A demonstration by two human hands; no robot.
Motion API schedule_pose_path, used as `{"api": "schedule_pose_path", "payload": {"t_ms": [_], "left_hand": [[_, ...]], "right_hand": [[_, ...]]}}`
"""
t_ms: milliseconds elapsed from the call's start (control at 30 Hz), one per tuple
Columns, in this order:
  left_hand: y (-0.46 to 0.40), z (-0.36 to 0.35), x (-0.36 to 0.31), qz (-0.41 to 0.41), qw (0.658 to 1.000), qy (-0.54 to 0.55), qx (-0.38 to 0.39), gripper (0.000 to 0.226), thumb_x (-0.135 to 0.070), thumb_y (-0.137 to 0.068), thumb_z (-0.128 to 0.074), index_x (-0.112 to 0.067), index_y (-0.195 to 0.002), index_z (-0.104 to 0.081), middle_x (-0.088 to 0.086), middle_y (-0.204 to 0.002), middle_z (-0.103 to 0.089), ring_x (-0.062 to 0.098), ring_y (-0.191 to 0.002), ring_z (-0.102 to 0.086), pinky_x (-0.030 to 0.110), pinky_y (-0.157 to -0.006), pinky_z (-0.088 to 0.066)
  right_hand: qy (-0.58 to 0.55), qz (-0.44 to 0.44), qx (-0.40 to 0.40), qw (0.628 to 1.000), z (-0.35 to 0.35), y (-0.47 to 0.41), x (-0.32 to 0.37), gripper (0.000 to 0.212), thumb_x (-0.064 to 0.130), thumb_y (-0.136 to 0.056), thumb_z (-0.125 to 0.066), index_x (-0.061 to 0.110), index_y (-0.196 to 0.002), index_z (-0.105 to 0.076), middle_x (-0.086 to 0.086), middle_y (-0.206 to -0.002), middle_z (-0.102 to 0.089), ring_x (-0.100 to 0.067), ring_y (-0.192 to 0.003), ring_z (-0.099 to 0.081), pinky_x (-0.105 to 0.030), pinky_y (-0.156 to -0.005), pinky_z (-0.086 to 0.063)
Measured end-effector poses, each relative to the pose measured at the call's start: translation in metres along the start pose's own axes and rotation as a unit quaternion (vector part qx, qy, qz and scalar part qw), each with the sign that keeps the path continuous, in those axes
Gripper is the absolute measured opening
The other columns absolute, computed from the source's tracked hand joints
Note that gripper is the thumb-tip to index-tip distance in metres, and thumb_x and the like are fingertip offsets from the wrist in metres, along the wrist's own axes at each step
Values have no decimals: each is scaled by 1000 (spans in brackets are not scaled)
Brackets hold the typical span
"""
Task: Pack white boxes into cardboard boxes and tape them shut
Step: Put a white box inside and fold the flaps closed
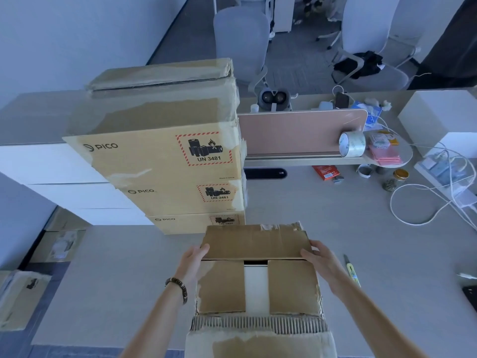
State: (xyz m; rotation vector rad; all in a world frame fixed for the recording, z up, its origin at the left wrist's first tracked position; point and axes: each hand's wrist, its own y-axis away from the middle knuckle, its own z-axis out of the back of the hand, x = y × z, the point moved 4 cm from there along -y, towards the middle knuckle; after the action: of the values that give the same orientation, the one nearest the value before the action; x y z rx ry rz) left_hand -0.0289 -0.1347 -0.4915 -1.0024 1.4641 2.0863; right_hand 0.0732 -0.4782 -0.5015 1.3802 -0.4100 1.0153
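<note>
A worn cardboard box (224,288) stands on the desk right in front of me. Its two side flaps are folded in, and a strip of a white box (255,285) shows in the gap between them. My left hand (195,257) grips the left end of the far flap (255,241) and my right hand (318,257) grips its right end; the flap is tilted down over the opening. The near flap (258,339), torn with exposed corrugation, hangs toward me. A roll of clear tape (352,143) lies on the divider ledge at the back right.
Three stacked PICO cardboard boxes (165,156) stand just behind the open one, to the left. A yellow utility knife (351,271) lies right of my right hand. White cables (423,197), jars and small items crowd the right. More cartons (23,298) sit on the floor, left.
</note>
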Motion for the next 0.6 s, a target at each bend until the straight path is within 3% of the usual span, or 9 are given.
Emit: {"api": "schedule_pose_path", "payload": {"t_ms": [67,133,233,333,400,533,600], "left_hand": [[5,5,1,-4,1000,-1,-11,40,-50,-95,-57,-25,-126,-57,1,-108,-51,19,-98,-49,33,-85,-40],[10,8,1,-4,1000,11,-14,40,-55,-91,-59,-25,-118,-62,5,-96,-49,18,-88,-46,32,-77,-39],[18,10,3,-9,1000,24,-12,53,-64,-84,-60,-29,-124,-60,-1,-107,-57,18,-99,-52,32,-85,-41],[28,9,2,-19,999,47,4,61,-69,-86,-56,-28,-131,-56,-4,-130,-62,20,-123,-55,45,-110,-38],[36,9,2,-26,998,56,12,60,-67,-92,-49,-27,-136,-53,-3,-133,-62,20,-127,-54,48,-113,-36],[52,7,2,-37,996,75,9,74,-74,-90,-40,-22,-142,-51,0,-138,-59,18,-128,-53,44,-113,-35],[60,8,2,-42,995,95,-2,64,-62,-99,-30,-16,-135,-56,3,-131,-61,19,-119,-56,40,-106,-39]], "right_hand": [[-14,7,8,1000,2,8,5,28,23,-99,-63,21,-126,-58,-6,-108,-72,-19,-98,-70,-32,-79,-53],[-14,22,10,1000,4,14,10,30,27,-99,-61,23,-129,-57,-5,-112,-70,-18,-102,-66,-30,-80,-47],[-19,45,15,999,4,23,12,33,40,-99,-58,26,-129,-57,-4,-121,-65,-18,-113,-59,-35,-95,-43],[-43,59,25,997,6,32,11,31,52,-98,-53,32,-121,-60,2,-127,-63,-19,-124,-54,-43,-112,-37],[-61,71,38,995,6,40,11,53,72,-86,-53,34,-122,-61,5,-129,-65,-19,-127,-55,-49,-115,-36],[-88,74,30,993,8,56,11,128,103,-46,-48,24,-147,-47,1,-140,-58,-21,-131,-53,-50,-114,-36],[-102,75,31,991,8,64,11,136,107,-36,-46,22,-143,-51,-1,-137,-59,-22,-130,-53,-50,-113,-36]]}}
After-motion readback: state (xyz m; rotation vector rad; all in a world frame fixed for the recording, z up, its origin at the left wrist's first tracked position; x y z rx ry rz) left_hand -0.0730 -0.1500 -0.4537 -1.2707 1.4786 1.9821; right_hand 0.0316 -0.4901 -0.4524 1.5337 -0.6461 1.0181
